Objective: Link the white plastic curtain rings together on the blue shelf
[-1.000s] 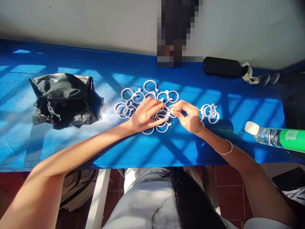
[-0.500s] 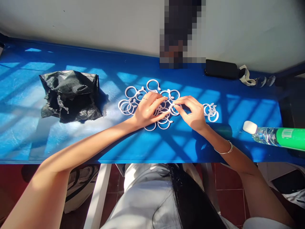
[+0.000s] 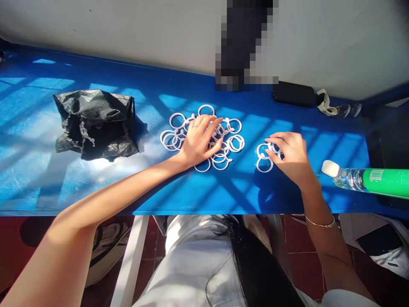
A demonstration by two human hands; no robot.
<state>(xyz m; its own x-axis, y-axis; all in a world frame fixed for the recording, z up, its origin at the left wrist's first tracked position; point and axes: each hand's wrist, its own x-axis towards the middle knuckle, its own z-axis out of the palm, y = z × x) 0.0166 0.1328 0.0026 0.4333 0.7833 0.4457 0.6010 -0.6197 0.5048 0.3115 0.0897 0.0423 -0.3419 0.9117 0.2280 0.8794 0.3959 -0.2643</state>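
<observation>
A heap of white plastic rings (image 3: 179,132) lies in the middle of the blue table (image 3: 198,192). My left hand (image 3: 200,140) rests flat on that heap, fingers stretched out over the rings. To the right is a smaller cluster of white rings (image 3: 262,158). My right hand (image 3: 292,157) lies over this cluster, fingers curled down onto the rings, with some of them hidden under the hand.
A crumpled black plastic bag (image 3: 96,123) sits at the left of the table. A clear bottle with a green label (image 3: 367,179) lies at the right edge. A black phone (image 3: 294,94) and a white watch (image 3: 326,104) lie by the wall.
My right hand has left the central heap and moved right onto the small cluster of rings. My left hand has flattened on the heap.
</observation>
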